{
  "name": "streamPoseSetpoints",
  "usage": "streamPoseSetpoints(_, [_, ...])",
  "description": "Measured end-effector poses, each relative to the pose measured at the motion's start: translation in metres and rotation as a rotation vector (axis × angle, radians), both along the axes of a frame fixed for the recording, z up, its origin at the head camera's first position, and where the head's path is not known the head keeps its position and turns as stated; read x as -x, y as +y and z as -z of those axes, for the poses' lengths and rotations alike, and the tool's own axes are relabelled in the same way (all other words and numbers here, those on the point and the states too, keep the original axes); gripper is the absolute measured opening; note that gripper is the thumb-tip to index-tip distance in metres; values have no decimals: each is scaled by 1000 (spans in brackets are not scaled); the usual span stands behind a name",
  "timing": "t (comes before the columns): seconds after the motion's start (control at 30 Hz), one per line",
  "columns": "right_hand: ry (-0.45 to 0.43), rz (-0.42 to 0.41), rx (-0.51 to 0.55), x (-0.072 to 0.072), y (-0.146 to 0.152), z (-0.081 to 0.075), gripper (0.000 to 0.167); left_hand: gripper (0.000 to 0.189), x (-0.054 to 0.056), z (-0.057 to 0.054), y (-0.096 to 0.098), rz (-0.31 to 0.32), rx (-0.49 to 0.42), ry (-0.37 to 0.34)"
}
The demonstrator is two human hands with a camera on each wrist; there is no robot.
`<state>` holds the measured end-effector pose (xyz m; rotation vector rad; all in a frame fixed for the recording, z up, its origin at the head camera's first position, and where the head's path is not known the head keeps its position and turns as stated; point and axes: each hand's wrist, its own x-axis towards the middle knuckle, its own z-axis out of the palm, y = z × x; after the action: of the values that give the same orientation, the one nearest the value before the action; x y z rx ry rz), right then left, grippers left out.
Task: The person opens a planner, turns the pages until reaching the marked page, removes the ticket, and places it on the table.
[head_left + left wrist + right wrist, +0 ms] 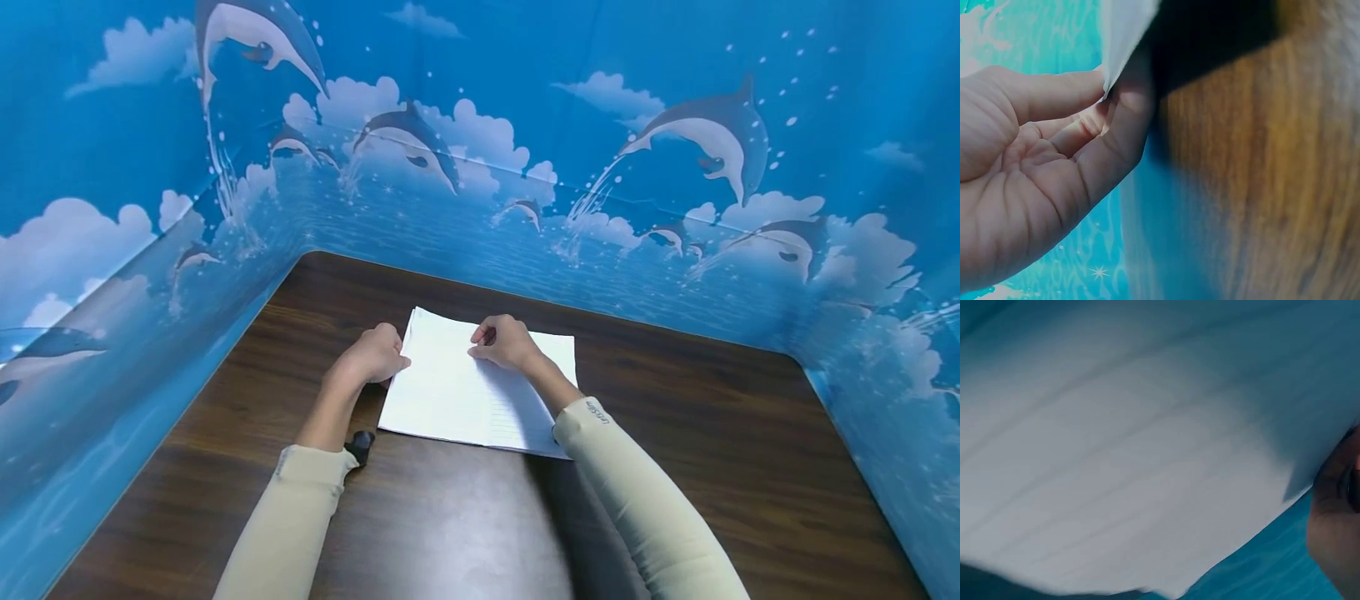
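An open lined notebook (450, 383) lies on the dark wooden table, its pages white and no writing legible on them. At its left edge my left hand (375, 354) pinches the paper between thumb and fingers. The left wrist view shows the page corner (1125, 37) held between that thumb and the index finger. Over the middle of the spread is my right hand (506, 343), fingers loosely bent and a small gap between thumb and fingertips. In the right wrist view it shows only partly, beside the lined page (1116, 462); whether it touches the paper is unclear.
The wooden table (712, 433) extends on both sides of the notebook. A blue curtain with dolphins (480, 225) encloses the table at the back and sides. A small black object (361, 447) sits at the left wrist, by the sleeve cuff.
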<state>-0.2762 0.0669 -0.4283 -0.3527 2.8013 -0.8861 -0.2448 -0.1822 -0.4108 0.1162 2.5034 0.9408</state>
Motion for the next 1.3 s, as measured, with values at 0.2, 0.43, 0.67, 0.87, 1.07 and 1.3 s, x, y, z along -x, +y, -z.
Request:
streamPoseSetpoints(0.2, [-6,75,12,-4,45,2,22,52,-1,1,-4,1,-1,-9])
streamPoseSetpoints(0.43, [30,83,-177,-13,85,-4,51,43,-2,-3,-8,-24,16,9])
streamPoseSetpoints(0.67, [3,97,-316,-23,104,-9,53,23,-1,0,-7,-39,36,8])
streamPoseSetpoints(0.87, [57,93,-463,-31,103,-7,39,39,0,2,-5,-27,20,19])
streamPoseSetpoints(1.07, [41,160,-414,-34,102,-8,37,41,0,1,-1,-24,19,15])
streamPoseSetpoints(1.3, [19,207,-312,-36,106,-7,35,41,2,1,3,-8,26,20])
